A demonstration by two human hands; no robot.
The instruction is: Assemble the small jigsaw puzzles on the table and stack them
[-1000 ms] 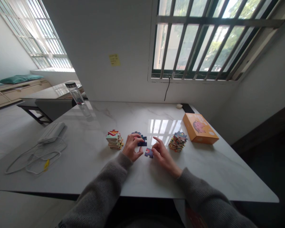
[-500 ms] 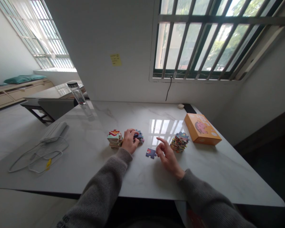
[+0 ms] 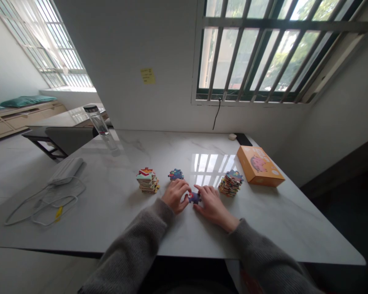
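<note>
A dark blue puzzle piece [image 3: 195,198] with a red patch lies on the table between my hands. My left hand [image 3: 175,197] is curled at its left edge, thumb and index finger pinched on a puzzle piece; whether that is a second piece is hidden by the fingers. My right hand [image 3: 214,205] holds the right edge of the blue piece, thumb below and fingers above. Just beyond my left hand is a low pile of blue puzzle pieces [image 3: 176,174]. Taller puzzle stacks stand on either side, a red-and-green-topped stack [image 3: 147,180] at left and a blue-topped stack [image 3: 231,183] at right.
An orange box [image 3: 260,165] sits at the right, with a black flat object [image 3: 243,139] and a small white round object [image 3: 232,136] behind it. At the left are a white device with a cable [image 3: 66,171] and a clear bottle [image 3: 97,120].
My left hand has come away from the low blue pile, toward me and right, to the loose piece. My right hand has lowered its raised index finger and closed in on that piece.
</note>
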